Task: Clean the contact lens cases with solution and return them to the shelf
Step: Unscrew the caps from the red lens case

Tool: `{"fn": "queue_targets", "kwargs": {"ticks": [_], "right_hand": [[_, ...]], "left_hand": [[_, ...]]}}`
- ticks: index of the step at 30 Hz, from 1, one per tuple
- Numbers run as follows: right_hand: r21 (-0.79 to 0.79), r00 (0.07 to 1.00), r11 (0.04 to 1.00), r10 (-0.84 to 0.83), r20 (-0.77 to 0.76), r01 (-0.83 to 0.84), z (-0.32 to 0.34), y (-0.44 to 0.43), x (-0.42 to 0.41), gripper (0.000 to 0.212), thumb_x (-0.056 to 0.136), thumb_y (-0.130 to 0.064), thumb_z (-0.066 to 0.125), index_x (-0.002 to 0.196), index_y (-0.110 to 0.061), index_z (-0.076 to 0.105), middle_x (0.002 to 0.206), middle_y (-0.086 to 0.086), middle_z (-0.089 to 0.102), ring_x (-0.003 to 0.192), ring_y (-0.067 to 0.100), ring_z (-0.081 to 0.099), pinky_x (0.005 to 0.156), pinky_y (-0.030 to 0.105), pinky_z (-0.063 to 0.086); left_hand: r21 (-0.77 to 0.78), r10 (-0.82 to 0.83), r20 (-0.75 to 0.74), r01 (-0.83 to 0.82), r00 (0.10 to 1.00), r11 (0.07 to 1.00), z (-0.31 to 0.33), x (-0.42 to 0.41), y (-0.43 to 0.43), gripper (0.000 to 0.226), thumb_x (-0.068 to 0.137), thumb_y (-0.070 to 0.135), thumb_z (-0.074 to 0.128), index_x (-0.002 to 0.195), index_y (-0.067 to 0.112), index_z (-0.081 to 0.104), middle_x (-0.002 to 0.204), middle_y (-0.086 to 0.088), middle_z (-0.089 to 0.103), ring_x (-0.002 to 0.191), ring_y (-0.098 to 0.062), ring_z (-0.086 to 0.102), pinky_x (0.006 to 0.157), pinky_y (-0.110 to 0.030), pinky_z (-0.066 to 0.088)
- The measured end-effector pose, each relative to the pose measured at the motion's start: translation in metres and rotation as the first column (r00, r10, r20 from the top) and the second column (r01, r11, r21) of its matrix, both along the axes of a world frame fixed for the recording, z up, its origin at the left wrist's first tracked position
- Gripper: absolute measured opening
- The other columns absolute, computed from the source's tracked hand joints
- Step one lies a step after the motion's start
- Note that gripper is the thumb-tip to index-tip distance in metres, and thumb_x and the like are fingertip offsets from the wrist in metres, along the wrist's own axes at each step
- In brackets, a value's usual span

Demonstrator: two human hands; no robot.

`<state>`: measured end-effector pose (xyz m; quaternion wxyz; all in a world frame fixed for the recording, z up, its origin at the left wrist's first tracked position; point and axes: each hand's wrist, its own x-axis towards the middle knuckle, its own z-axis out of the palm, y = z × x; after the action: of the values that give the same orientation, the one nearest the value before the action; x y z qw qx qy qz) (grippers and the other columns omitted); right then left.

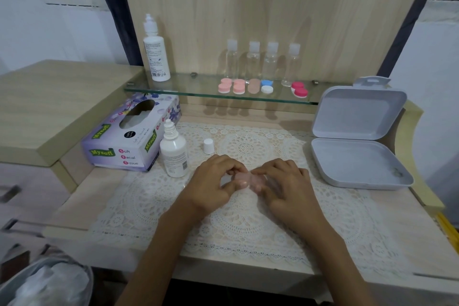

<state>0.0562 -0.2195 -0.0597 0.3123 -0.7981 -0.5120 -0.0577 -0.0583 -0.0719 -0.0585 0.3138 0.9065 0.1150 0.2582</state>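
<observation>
The pale pink plastic contact lens case (pixel 244 178) lies just right of the uncapped small white solution bottle (pixel 173 154), its long axis running side to side. The left hand (pixel 212 180) pinches the end nearer the bottle and the right hand (pixel 285 181) pinches the far end. The left hand is closer to the bottle, so it seems the likelier one to fetch it.

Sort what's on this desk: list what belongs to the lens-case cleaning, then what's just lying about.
In the job: pink case, held by left hand and right hand; open small bottle; its cap; five cases on the glass shelf.
Lying about: tissue box; tall white bottle; four clear bottles; open grey box; lace mat.
</observation>
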Motion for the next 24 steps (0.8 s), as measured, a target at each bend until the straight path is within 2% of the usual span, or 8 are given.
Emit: {"fn": "queue_targets", "kwargs": {"ticks": [4, 10, 13, 16, 19, 21, 24], "right_hand": [[0.000, 0.998, 1.000, -0.023, 0.054, 0.023, -0.0012, 0.0008, 0.0000, 0.036, 0.077, -0.045, 0.045, 0.103, -0.031, 0.066, 0.094, -0.023, 0.050, 0.093, 0.003, 0.041, 0.083, 0.028, 0.023], [-0.008, 0.990, 0.995, -0.099, 0.102, 0.101, -0.0007, 0.0008, -0.0017, 0.034, 0.078, -0.054, 0.049, 0.098, -0.032, 0.066, 0.093, -0.020, 0.055, 0.092, 0.005, 0.044, 0.084, 0.029, 0.026], [-0.020, 0.988, 0.993, -0.110, 0.108, 0.112, -0.0005, 0.0012, -0.0021, 0.037, 0.078, -0.056, 0.047, 0.098, -0.032, 0.066, 0.095, -0.019, 0.056, 0.094, 0.007, 0.046, 0.083, 0.029, 0.025], [0.001, 0.997, 0.998, -0.062, 0.039, 0.062, 0.0014, -0.0002, -0.0017, 0.046, 0.076, -0.061, 0.039, 0.104, -0.033, 0.064, 0.099, -0.022, 0.053, 0.097, 0.003, 0.042, 0.085, 0.026, 0.022], [0.000, 1.000, 1.000, -0.016, 0.018, 0.016, 0.0026, -0.0006, -0.0017, 0.043, 0.080, -0.055, 0.044, 0.112, -0.033, 0.063, 0.105, -0.022, 0.053, 0.101, 0.003, 0.043, 0.086, 0.025, 0.021], [-0.003, 0.999, 1.000, -0.016, 0.038, 0.016, 0.0020, 0.0002, -0.0016, 0.041, 0.081, -0.053, 0.044, 0.108, -0.032, 0.065, 0.099, -0.024, 0.051, 0.098, 0.004, 0.044, 0.085, 0.026, 0.022], [-0.011, 0.996, 0.998, -0.053, 0.077, 0.054, 0.0004, 0.0007, -0.0017, 0.050, 0.078, -0.059, 0.033, 0.104, -0.032, 0.066, 0.096, -0.023, 0.051, 0.094, 0.004, 0.041, 0.083, 0.028, 0.025]], "left_hand": [[-0.010, -0.001, -0.003, 0.001, 1.000, 1.000, -0.0004, 0.0006, 0.0004, 0.018, 0.079, 0.027, 0.074, 0.097, 0.026, 0.068, 0.090, 0.017, 0.061, 0.090, -0.004, 0.053, 0.080, -0.017, 0.039], [-0.010, 0.004, 0.000, -0.004, 1.000, 1.000, -0.0012, 0.0004, 0.0010, 0.019, 0.078, 0.027, 0.075, 0.096, 0.025, 0.068, 0.089, 0.014, 0.062, 0.089, -0.005, 0.054, 0.081, -0.023, 0.042], [-0.013, 0.000, 0.000, 0.000, 1.000, 1.000, -0.0013, 0.0004, 0.0012, 0.019, 0.078, 0.028, 0.075, 0.096, 0.024, 0.068, 0.089, 0.014, 0.062, 0.089, -0.005, 0.054, 0.081, -0.025, 0.043], [-0.008, 0.002, -0.007, -0.002, 1.000, 1.000, -0.0012, 0.0007, 0.0009, 0.023, 0.076, 0.036, 0.069, 0.096, 0.025, 0.068, 0.090, 0.013, 0.063, 0.088, -0.005, 0.054, 0.080, -0.025, 0.044], [-0.016, 0.005, -0.011, -0.005, 1.000, 1.000, -0.0010, 0.0007, 0.0005, 0.025, 0.075, 0.039, 0.066, 0.096, 0.025, 0.069, 0.089, 0.013, 0.062, 0.088, -0.005, 0.054, 0.080, -0.024, 0.043], [-0.021, 0.002, -0.008, -0.002, 1.000, 1.000, -0.0005, 0.0006, 0.0004, 0.023, 0.075, 0.037, 0.067, 0.095, 0.026, 0.068, 0.089, 0.014, 0.062, 0.089, -0.005, 0.054, 0.080, -0.023, 0.043], [-0.019, -0.004, -0.003, 0.004, 1.000, 1.000, -0.0001, 0.0005, 0.0006, 0.020, 0.077, 0.031, 0.072, 0.096, 0.025, 0.068, 0.089, 0.014, 0.062, 0.089, -0.004, 0.054, 0.081, -0.023, 0.043]]}}
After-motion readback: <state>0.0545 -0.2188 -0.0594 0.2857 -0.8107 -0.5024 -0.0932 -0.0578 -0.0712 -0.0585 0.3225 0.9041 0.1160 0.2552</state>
